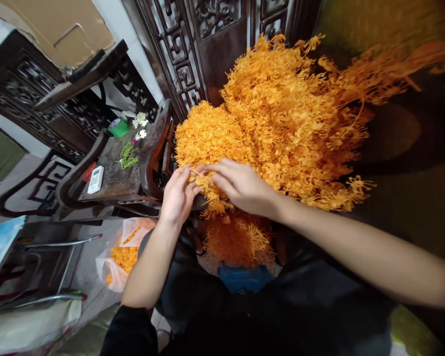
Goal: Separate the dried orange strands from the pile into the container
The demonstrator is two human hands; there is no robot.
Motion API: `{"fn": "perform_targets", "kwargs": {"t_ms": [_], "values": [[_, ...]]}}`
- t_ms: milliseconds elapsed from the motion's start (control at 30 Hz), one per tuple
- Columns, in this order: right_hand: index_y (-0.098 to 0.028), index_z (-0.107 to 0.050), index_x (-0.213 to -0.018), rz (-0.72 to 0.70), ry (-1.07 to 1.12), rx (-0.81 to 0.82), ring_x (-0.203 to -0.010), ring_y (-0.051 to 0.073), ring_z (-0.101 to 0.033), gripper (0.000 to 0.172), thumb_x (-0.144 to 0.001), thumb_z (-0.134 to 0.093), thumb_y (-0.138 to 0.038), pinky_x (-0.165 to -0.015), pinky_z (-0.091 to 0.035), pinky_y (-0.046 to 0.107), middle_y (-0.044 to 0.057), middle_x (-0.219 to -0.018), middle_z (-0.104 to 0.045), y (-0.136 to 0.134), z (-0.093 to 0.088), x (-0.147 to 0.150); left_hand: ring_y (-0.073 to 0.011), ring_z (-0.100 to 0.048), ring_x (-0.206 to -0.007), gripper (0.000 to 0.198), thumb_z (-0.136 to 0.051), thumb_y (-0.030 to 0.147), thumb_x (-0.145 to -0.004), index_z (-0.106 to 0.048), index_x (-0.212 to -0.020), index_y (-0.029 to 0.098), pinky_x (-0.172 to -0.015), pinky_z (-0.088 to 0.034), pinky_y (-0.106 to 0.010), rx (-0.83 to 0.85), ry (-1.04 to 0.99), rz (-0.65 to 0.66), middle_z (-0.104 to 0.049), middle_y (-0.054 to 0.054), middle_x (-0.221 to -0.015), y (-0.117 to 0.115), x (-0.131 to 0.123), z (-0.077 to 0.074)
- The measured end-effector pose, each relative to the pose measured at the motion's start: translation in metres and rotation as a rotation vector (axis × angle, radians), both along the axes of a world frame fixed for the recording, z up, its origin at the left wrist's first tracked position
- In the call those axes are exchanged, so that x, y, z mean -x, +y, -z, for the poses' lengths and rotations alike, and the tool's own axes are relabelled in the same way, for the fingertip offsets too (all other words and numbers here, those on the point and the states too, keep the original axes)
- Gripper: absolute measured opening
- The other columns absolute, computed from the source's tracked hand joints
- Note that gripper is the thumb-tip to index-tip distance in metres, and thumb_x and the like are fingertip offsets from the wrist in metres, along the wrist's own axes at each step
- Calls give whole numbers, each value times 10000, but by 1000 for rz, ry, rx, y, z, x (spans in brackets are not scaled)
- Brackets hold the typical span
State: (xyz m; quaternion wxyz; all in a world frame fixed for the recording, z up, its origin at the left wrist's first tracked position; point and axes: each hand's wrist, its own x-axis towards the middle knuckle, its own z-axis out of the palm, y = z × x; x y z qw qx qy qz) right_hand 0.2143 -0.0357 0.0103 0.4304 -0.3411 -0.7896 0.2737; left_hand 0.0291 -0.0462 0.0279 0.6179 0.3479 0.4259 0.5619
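Note:
A big heap of orange flower sprays rises in front of me. At its near left edge my left hand has its fingers closed on a thin orange stem. Just to the right, my right hand is bent over small orange blossoms, its fingertips pressed in among them. The two hands are close together, and some fingertips are hidden by flowers. Below them hangs another orange bunch.
On the left, a dark carved wooden chair holds green tape, green stems, white flowers and a white remote. A plastic bag of orange blossoms lies on the floor. Something blue is below the bunch.

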Motion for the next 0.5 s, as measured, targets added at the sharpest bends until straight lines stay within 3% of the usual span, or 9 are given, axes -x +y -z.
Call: {"fn": "perform_targets", "kwargs": {"t_ms": [67, 133, 200, 300, 400, 500], "values": [[-155, -571, -1439, -8, -102, -71, -1208, 297, -643, 474, -1032, -568, -400, -1030, -519, 471, 168, -1346, -663, -6, 4, 9, -188, -748, -1034, 224, -677, 330, -948, -660, -1126, 194, -799, -595, -254, -12, -34, 57, -763, -110, -1198, -6, -8, -3], [-142, -542, -1450, 16, -139, -87, -1240, 312, -631, 522, -1013, -606, -420, -1026, -512, 463, 182, -1389, -642, -7, 10, 14, -219, -719, -1128, 282, -653, 367, -952, -689, -1171, 192, -874, -597, -295, -18, -39, 144, -740, -120, -1254, -12, -14, -7], [-153, -606, -1313, 57, -114, -33, -1121, 279, -673, 371, -1045, -542, -401, -935, -520, 418, 156, -1264, -700, -4, 12, 13, -246, -706, -1150, 325, -680, 384, -919, -722, -1175, 188, -900, -607, -337, -26, -8, 198, -735, -122, -1253, -16, -16, -8], [-172, -613, -1081, 62, -9, 100, -866, 205, -667, 253, -1057, -499, -396, -776, -477, 346, 94, -1002, -729, -2, 5, 4, -231, -719, -1034, 336, -792, 353, -832, -770, -1129, 198, -775, -630, -315, -72, 166, 162, -752, -104, -1208, -13, -10, -6], [-187, -586, -983, -82, 48, 188, -795, 174, -622, 227, -1022, -557, -409, -741, -437, 319, 47, -899, -698, 0, -6, -8, -166, -701, -835, 318, -876, 342, -765, -808, -1042, 201, -638, -575, -239, -150, 386, 115, -783, -76, -1069, -7, 1, -1], [-197, -573, -917, -198, 41, 257, -746, 159, -579, 244, -992, -584, -428, -712, -412, 306, 13, -820, -652, 4, -11, -18, -123, -666, -734, 285, -934, 332, -691, -810, -901, 185, -669, -540, -222, -167, 454, 136, -775, -37, -883, -4, 8, 1]]}}
